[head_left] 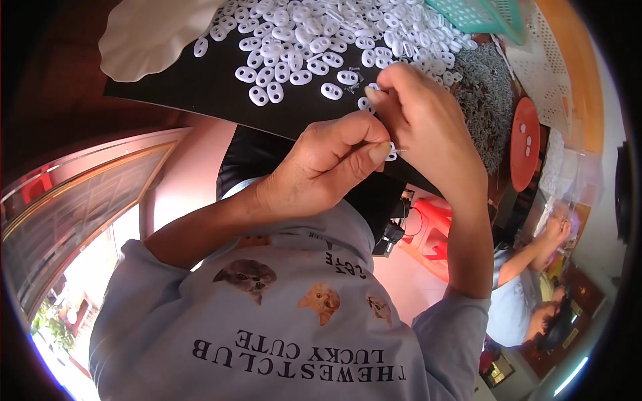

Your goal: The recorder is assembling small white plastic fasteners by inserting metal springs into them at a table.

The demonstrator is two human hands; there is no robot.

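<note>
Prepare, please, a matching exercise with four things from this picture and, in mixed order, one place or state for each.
1. left hand
2. red plate
3. green basket
4. pale wavy-edged dish

A. at the picture's upper left
B. pinching a small white piece
C. bearing a few white bits
D. at the upper edge, right of centre

Pairs: 1-B; 2-C; 3-D; 4-A

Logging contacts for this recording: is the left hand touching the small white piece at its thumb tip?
Touching. The head view shows the left hand pinching the white piece, part of which shows beyond the thumb tip.
</note>
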